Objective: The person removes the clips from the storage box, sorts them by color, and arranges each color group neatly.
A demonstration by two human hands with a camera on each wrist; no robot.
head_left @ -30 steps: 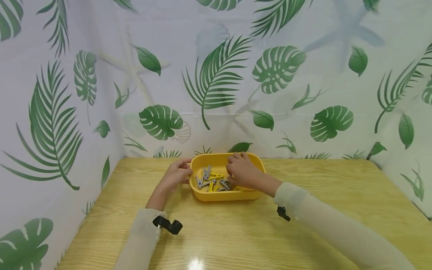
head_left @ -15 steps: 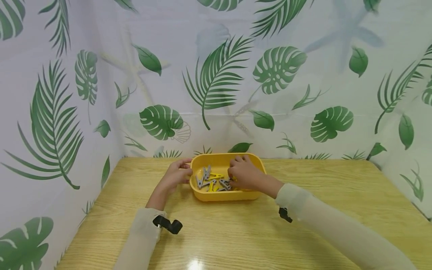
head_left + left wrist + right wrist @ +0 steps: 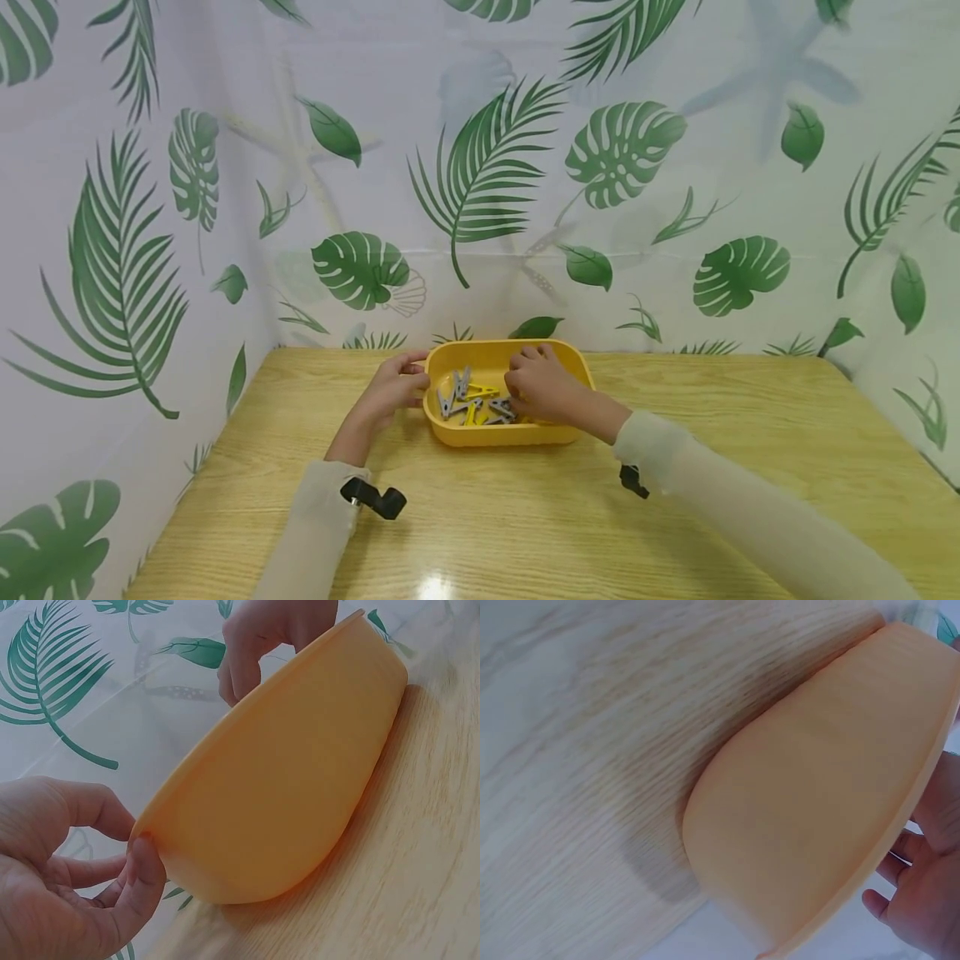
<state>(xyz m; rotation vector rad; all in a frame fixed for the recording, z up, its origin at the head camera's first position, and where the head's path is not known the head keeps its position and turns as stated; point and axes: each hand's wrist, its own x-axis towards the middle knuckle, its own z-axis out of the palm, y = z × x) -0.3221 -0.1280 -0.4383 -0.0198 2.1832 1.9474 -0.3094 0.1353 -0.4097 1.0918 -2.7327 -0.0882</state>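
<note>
Left hand (image 3: 390, 390) gripping yellow tub (image 3: 480, 435) rim, right hand (image 3: 542, 388) inside among clothespins (image 3: 471, 400), grip unclear, no writing.

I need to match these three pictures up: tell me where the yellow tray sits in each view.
Head: yellow tray at centre, on the table's far side, between both hands.
Left wrist: it fills the middle, outer wall facing the camera.
Right wrist: it fills the right half.
Shared landmark: the wooden table under it.
</note>
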